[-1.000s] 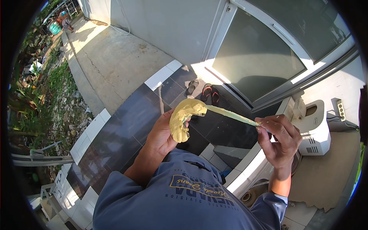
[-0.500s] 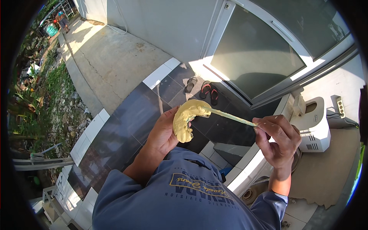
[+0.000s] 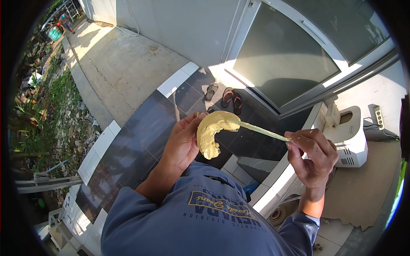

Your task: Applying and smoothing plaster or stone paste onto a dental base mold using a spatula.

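Note:
My left hand [image 3: 183,141] grips a horseshoe-shaped piece [image 3: 205,128] coated in lumpy pale-yellow paste, held out above my blue shirt. What lies under the paste is mostly hidden. Pinched between the thumb and fingers of my right hand [image 3: 309,158] is a thin, pale green-yellow stick [image 3: 260,130], smeared with the same paste. Its far end rests against the upper right arm of the horseshoe.
Sandals [image 3: 227,97] sit on dark floor tiles before a frosted glass door [image 3: 286,59]. To the right are a white appliance [image 3: 350,145], cardboard [image 3: 358,192] and a socket strip [image 3: 378,118]. A person [image 3: 66,23] is far off on the path, beside plants.
My left hand and the coated piece have shifted slightly right. The stick stays against the horseshoe, with its right end in my fingers. The distant person has moved slightly.

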Tool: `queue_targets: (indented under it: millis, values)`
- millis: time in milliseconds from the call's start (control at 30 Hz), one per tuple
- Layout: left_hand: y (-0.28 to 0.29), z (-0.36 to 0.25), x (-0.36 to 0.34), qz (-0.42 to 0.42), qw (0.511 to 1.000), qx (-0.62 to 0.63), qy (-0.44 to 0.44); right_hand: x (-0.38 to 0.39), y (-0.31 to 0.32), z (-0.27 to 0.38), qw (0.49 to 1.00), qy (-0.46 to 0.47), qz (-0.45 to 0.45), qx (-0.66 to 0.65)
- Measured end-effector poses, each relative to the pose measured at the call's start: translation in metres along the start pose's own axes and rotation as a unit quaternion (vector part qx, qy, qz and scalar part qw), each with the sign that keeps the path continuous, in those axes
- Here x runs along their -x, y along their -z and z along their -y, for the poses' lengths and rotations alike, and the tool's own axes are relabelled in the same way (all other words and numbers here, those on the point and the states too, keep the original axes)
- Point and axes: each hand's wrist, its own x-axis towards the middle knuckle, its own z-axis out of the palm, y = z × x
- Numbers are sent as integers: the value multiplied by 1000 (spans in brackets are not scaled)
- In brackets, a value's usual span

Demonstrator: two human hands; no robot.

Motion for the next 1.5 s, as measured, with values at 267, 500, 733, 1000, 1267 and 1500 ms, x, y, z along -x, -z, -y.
queue_targets:
  millis: [267, 500, 733, 1000, 1267, 1500]
  values:
    - [3, -2, -1, -12, 999, -42, -21, -4, 8, 5, 998, -10, 57, 17]
    - [-1, -4, 1, -35, 998, -41, -30, -6, 11, 5, 997, 1, 67, 28]
    - [3, -2, 2, -30, 997, -65, -23, -10, 5, 6, 997, 18, 68, 26]
    - [7, -3, 4, -19, 998, -59, -15, -10, 5, 8, 997, 7, 64, 33]
    - [6, -4, 3, -12, 997, -68, -18, -6, 8, 9, 998, -19, 55, 26]
    - [3, -3, 2, 7, 998, -64, -7, -8, 7, 12, 996, 2, 76, 41]
